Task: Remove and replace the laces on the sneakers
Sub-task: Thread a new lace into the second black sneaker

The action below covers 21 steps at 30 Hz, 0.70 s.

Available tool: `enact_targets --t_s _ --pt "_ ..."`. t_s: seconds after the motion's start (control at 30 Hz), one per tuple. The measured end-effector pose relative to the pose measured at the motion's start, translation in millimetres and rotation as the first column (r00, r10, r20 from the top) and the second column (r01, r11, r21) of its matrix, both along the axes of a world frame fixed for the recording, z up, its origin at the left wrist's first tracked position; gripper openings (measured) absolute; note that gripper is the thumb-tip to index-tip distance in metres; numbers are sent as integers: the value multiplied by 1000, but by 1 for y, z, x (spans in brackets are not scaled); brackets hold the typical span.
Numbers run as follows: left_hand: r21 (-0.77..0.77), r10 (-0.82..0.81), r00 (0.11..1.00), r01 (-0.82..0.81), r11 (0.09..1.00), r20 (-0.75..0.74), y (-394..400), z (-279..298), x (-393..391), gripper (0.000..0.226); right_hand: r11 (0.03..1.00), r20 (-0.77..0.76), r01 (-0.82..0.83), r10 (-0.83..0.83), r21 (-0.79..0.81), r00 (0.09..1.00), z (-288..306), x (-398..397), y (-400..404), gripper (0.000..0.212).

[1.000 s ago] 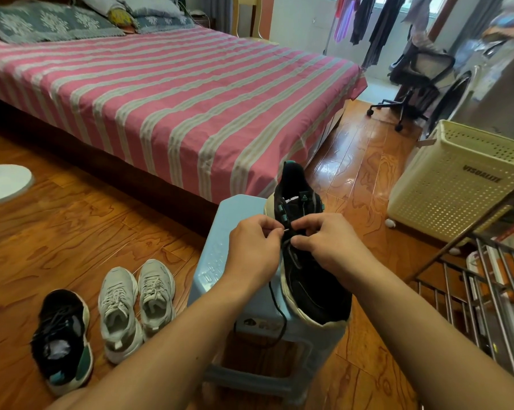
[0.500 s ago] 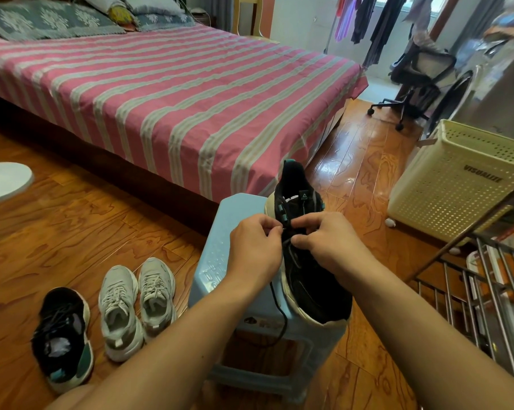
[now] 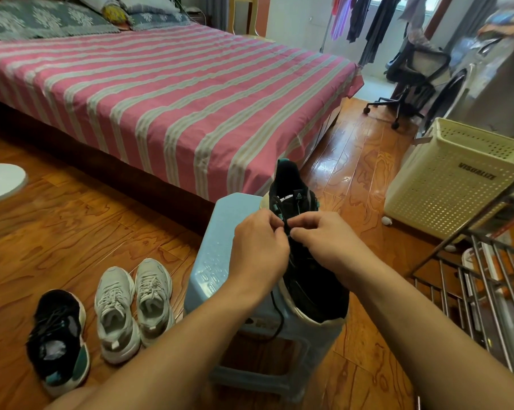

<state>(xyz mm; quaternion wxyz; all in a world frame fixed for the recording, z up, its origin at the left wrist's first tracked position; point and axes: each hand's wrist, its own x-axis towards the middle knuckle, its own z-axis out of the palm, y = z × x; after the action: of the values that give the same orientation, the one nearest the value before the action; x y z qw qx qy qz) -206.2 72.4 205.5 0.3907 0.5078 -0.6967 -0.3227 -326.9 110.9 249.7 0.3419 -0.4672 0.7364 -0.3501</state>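
Lower centre: our left hand [image 3: 257, 250] and right hand [image 3: 324, 242] pinch thin black lace [image 3: 276, 313] at black mesh sneaker [image 3: 306, 261] on pale blue plastic stool [image 3: 217, 255]. Grip unchanged since previous frames; threading continues.

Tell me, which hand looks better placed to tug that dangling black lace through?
Probably the left hand. The black lace hangs directly below it, over the blue stool. The right hand lies across the black sneaker, seemingly steadying it.
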Motion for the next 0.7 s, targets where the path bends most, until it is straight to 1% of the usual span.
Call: enact_targets --t_s 0.07,0.13,0.23,0.27,0.3,0.33,0.37,0.43,0.5,0.57,0.63,0.7 --pt "80 46 997 -41 996 -67 -1 1 0 8 1000 -7 -8 8 -5 1000 0 0 0 24" --pt "145 69 988 -48 988 -142 -5 -1 0 10 1000 5 8 -8 -5 1000 1 -2 1 25" --pt "253 30 960 43 967 -277 -8 -7 -1 17 1000 47 11 -11 -13 999 4 -8 2 28" --pt "268 10 949 79 960 -315 -9 -9 -1 18 1000 47 7 -6 -17 999 4 -10 1 28" --pt "263 -10 940 105 959 -340 -9 -10 -1 20 1000 13 -1 1 -22 1000 4 -12 -1 28" --pt "246 -23 937 116 962 -348 -9 -11 -2 22 999 -64 -22 20 -28 998 3 -15 -5 27" --pt "224 -31 938 114 968 -344 -9 -11 -2 22 998 -173 -62 56 -32 983 0 -18 -10 26" --pt "185 -35 946 99 978 -323 -10 -10 -3 22 987 -379 -160 138 -28 915 -2 -22 -20 22" --pt "147 -58 953 106 984 -297 -11 -10 -1 22 972 -514 -232 181 -36 839 -3 -25 -25 20" --pt "113 -98 960 132 985 -264 -16 -11 3 22 951 -596 -303 211 -57 775 -2 -27 -27 20" --pt "97 -149 958 177 979 -247 -21 -10 6 24 918 -602 -392 275 -68 750 0 -32 -27 24" --pt "94 -204 942 236 967 -266 -27 -8 8 25 890 -612 -450 319 -69 724 -1 -35 -27 27"
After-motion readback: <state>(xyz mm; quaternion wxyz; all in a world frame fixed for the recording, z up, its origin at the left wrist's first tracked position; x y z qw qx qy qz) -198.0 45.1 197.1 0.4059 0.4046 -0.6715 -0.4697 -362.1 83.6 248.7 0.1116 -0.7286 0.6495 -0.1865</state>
